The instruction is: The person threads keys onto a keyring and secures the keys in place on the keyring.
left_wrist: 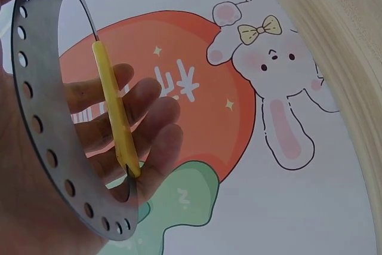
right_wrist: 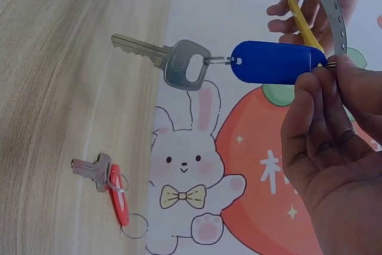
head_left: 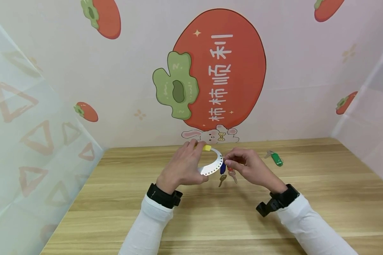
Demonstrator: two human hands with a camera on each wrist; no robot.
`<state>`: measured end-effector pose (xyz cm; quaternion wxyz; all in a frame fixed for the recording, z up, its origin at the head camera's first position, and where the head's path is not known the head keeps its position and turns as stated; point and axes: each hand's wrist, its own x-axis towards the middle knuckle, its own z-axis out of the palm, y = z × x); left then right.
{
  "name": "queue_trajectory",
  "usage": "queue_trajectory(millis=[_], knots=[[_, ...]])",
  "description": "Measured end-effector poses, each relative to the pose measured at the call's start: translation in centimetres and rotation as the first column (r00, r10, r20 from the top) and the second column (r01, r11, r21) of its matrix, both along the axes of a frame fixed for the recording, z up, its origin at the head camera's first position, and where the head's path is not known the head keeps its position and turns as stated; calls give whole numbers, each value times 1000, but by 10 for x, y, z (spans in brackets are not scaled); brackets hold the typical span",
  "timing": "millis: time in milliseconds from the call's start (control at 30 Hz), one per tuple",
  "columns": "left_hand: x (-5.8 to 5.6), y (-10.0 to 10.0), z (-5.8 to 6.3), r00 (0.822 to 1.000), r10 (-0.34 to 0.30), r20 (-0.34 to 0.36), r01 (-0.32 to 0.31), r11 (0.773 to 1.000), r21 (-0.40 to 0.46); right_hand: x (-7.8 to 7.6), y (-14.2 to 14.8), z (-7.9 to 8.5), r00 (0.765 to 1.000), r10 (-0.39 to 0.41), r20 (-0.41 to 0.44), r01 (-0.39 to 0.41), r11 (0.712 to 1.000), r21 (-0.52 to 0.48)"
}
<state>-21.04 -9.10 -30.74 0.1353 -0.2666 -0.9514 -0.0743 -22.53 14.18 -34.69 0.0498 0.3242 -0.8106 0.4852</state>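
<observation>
My left hand (head_left: pixel 181 163) holds a crescent-shaped metal key holder (head_left: pixel 213 167) with a row of small holes along its curved edge. Its yellow grip (left_wrist: pixel 114 103) lies in front of the curled fingers in the left wrist view. At the holder's right edge, my right hand (head_left: pixel 251 167) pinches the small ring of a blue key tag (right_wrist: pixel 271 62) between thumb and fingers. From the tag's other end hangs a silver-brass key (right_wrist: pixel 185 67). Whether the ring passes through a hole, I cannot tell. A red key tag (right_wrist: pixel 119 195) with a key (right_wrist: pixel 95 171) lies on the table below the right hand.
A green key tag (head_left: pixel 277 159) with a key (head_left: pixel 268 154) lies farther back on the wooden table (head_left: pixel 210 226), right of the hands. Behind the table stands a backdrop (head_left: pixel 293 117) printed with a large persimmon and a rabbit. Patterned side panels (head_left: pixel 19 141) flank it.
</observation>
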Motion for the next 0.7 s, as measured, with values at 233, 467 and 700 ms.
queue_trajectory(millis=[233,467,700], knots=[[0,0,0,1000,-17,-24,17,1000,-6,2,1,4,1000,22,8,-22,1000,-12],[0,1,0,999,-24,-28,23,1000,-8,2,2,5,997,27,70,-26,1000,-16],[1,3,2,999,-34,-19,34,999,-4,0,3,3,993,55,107,-51,998,-38]])
